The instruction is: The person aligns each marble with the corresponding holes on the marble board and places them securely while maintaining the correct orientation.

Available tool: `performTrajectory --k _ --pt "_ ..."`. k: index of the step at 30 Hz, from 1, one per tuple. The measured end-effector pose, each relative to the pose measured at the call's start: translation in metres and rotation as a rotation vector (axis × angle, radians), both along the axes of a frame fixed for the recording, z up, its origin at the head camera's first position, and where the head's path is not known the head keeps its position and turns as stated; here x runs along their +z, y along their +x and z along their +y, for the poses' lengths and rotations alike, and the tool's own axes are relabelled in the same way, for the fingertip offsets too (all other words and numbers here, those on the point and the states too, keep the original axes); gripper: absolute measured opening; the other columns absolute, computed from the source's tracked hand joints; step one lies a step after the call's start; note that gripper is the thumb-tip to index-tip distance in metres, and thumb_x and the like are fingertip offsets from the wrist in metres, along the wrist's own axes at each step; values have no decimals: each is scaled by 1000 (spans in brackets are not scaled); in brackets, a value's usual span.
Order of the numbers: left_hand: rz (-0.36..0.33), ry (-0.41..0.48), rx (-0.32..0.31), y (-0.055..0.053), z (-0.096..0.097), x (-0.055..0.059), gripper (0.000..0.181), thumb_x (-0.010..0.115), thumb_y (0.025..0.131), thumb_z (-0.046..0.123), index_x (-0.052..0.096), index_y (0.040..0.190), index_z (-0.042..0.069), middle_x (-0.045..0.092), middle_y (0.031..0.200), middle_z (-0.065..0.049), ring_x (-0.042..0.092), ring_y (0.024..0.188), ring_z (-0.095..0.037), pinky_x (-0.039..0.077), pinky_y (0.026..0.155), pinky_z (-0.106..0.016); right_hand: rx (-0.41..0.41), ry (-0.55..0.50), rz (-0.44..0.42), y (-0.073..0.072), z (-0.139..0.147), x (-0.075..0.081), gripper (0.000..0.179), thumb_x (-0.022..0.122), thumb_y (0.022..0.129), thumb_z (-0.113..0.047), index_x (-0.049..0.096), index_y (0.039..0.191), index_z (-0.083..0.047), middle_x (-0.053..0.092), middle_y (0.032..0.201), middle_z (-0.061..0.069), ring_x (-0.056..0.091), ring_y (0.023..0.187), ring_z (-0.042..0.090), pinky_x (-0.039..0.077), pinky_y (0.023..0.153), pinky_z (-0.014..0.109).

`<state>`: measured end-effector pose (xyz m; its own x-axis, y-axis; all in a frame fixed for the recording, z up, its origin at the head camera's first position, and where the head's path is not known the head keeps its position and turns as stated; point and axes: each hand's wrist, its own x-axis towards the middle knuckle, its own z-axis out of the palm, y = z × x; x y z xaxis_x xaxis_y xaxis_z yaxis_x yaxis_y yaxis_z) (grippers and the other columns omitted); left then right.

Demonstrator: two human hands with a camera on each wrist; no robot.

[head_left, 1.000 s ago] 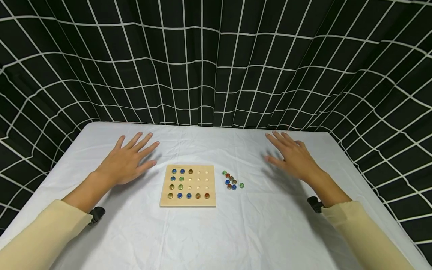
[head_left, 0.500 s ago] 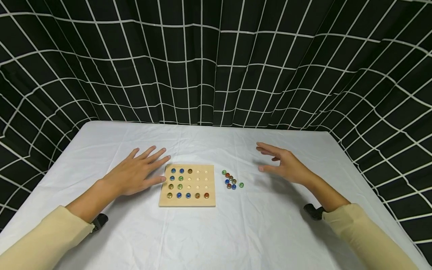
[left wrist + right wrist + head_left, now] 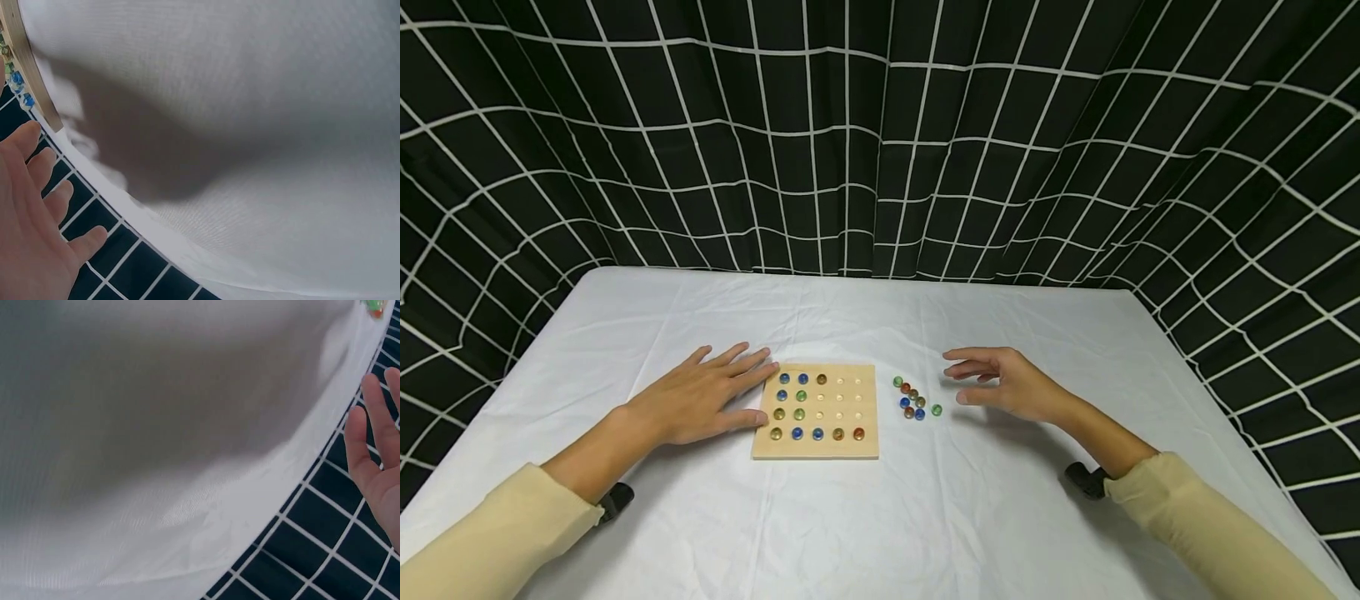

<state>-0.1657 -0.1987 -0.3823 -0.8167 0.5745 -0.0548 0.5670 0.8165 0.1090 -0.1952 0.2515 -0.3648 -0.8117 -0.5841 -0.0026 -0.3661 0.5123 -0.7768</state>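
Note:
A square wooden board [image 3: 816, 451] with rows of small hollows lies left of centre on the table. Blue, green, amber and reddish glass marbles fill its front row and the left part of the rows behind. My left hand [image 3: 700, 396] is at the board's left side, fingers spread, with thumb tip and index fingertip right at that edge. To the right of the board lies a loose cluster of several marbles [image 3: 913, 395], and a green marble [image 3: 936, 410] sits a little apart. My right hand [image 3: 1007, 383] hovers just right of them, fingers loosely bent, holding nothing.
White cloth [image 3: 880, 533] with light creases covers the table. A black curtain with a white grid [image 3: 880, 150] hangs behind and along both sides. Each wrist carries a black camera, such as the one under the right wrist [image 3: 1086, 481].
My left hand has moved right and nearer, up to the board's left edge. My right hand has come left and nearer toward the loose marbles, its fingers bending more. The marbles stay put.

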Motion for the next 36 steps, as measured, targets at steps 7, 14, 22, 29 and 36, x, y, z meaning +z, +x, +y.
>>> performTrajectory --k 7,14,22,29,36 --pt "-25 24 -2 3 -2 -1 84 43 92 75 36 156 22 34 160 -1 26 148 -31 21 113 -65 26 3 -29 1 -10 -4 49 77 86 -6 60 131 2 72 115 12 67 110 29 49 96 52" --pt "-60 25 3 4 -1 -2 90 42 88 79 33 157 23 33 160 0 26 148 -32 20 113 -66 70 32 -15 3 -18 -11 43 77 85 -2 64 126 1 73 108 10 67 103 27 52 91 49" --pt "-37 14 -16 3 -1 -4 93 42 86 82 33 157 23 34 160 -1 28 148 -33 23 112 -66 76 50 -21 6 -20 -14 40 77 84 0 65 122 1 73 106 8 68 100 26 53 90 46" --pt "-25 12 -34 2 1 -3 93 44 85 81 37 156 22 35 159 0 29 147 -32 25 111 -65 97 52 -22 6 -24 -14 36 75 85 1 65 120 2 73 105 9 68 98 25 54 88 46" --pt "-19 4 -45 1 3 -2 94 44 85 82 39 155 19 37 158 0 32 146 -32 29 110 -64 86 77 -4 5 -26 -17 35 75 85 3 67 119 0 73 102 6 67 96 23 53 87 45"
